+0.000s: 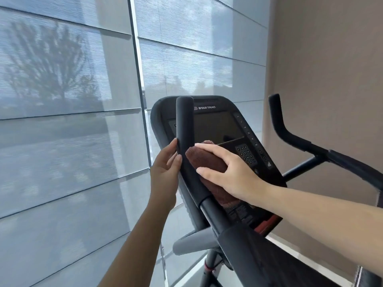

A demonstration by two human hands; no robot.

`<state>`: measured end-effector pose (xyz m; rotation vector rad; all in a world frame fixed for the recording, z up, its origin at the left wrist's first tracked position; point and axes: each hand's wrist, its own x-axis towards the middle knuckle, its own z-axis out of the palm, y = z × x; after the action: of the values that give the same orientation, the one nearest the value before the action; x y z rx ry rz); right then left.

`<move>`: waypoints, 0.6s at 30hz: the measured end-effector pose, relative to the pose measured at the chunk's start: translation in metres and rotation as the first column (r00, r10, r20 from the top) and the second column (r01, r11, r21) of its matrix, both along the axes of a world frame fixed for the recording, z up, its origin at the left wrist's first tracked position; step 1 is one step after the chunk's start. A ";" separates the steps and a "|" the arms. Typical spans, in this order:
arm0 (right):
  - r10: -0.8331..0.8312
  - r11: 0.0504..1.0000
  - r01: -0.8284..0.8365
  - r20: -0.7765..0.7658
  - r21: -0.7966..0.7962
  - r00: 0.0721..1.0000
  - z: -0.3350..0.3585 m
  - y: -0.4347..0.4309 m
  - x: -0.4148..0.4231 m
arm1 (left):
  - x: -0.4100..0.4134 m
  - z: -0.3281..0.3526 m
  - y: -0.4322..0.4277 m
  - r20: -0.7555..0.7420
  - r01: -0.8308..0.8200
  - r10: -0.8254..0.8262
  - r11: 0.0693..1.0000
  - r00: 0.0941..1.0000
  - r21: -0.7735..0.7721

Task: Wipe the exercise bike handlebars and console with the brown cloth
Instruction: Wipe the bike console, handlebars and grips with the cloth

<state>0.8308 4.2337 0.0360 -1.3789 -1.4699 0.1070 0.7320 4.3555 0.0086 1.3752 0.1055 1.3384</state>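
Note:
The black exercise bike console (215,129) with a dark screen and a keypad stands in the middle of the view. The left handlebar (184,125) rises upright in front of it. The right handlebar (290,133) curves up at the right. My right hand (232,172) presses the folded brown cloth (207,162) against the inner side of the left handlebar, just below the screen. My left hand (165,175) rests on the outer side of the same bar, fingers touching it, holding nothing.
A large window with a translucent blind (68,121) fills the left and centre, close behind the console. A beige wall (331,69) stands at the right. The bike's grey frame and post (194,243) lie below the handlebars.

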 end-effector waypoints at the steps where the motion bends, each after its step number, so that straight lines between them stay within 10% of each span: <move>1: -0.005 0.999 0.005 -0.014 0.049 1.000 0.001 0.001 0.001 | 0.000 0.000 -0.001 -0.010 -0.020 0.020 1.000 1.000 0.000; 7: 0.026 0.942 0.054 -0.234 0.330 0.972 0.045 0.035 0.014 | 0.004 0.005 -0.014 -0.040 -0.184 0.181 0.980 0.983 -0.082; 18: 0.313 0.943 -0.272 -0.228 0.193 0.922 -0.014 0.041 0.024 | 0.000 0.019 -0.033 -0.161 -0.342 0.326 0.936 0.931 -0.081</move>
<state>0.8543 4.2747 0.0218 -0.9693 -1.4235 0.3410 0.7322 4.3228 0.0275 1.4031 0.5256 1.4856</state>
